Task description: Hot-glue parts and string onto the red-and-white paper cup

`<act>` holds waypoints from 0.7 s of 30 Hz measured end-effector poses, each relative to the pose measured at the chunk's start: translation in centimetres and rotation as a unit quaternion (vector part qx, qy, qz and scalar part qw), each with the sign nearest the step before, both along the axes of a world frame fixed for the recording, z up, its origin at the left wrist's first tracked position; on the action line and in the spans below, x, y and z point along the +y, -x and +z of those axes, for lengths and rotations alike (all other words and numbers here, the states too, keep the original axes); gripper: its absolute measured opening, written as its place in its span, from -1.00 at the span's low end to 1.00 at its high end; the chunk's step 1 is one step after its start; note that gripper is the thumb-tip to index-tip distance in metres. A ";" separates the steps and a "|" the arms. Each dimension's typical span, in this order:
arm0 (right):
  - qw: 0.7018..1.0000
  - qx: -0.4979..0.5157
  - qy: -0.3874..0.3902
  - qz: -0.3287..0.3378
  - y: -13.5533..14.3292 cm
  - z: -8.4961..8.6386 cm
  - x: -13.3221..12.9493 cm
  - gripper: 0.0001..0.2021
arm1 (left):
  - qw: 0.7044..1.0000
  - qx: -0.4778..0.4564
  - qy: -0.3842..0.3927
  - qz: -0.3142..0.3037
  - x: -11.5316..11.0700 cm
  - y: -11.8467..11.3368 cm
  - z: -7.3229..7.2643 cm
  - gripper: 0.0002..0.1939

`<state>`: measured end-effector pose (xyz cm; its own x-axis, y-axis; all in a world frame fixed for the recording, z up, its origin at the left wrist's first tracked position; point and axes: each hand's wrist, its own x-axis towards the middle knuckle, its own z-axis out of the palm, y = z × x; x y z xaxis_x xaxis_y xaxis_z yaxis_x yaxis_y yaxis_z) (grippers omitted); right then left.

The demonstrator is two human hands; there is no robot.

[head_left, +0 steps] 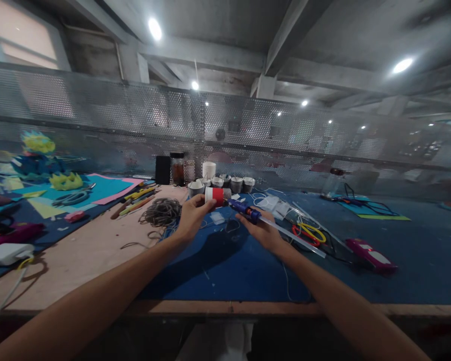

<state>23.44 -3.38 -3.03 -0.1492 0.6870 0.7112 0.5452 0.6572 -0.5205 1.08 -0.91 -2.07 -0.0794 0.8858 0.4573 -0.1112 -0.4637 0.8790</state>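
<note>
My left hand point(193, 216) is closed around a red and white paper cup point(215, 195), tipped on its side over the blue mat. Grey material covers the cup's right end. In my right hand point(263, 231) is a blue hot glue gun point(250, 211), its nozzle pointing left at the cup's grey end; I cannot tell whether they touch. A long clear glue stick point(291, 233) sticks out of the gun's back. Left of my left hand lies a loose heap of grey cord point(161, 211). Several grey-covered cups point(196, 188) stand beyond the held cup.
A stack of white cups point(209, 169) and a dark jar point(178, 169) stand near the perforated metal screen point(150, 115). To the left are scissors point(73, 196), craft knives point(135, 200) and coloured paper point(108, 186). Coiled red and yellow cable point(311, 233) and a purple power strip point(372, 255) lie right.
</note>
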 end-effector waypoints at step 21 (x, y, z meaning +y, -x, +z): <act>0.999 0.010 0.043 0.016 0.0 -0.1 -0.4 -0.71 | 1.000 -0.024 0.020 -0.002 -0.2 0.0 0.3 -0.68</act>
<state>23.41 -3.80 -3.10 -0.1580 0.7414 0.6522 0.5142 0.6256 -0.5867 1.04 -1.11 -1.81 -0.0975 0.9035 0.4173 -0.1548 -0.4280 0.8904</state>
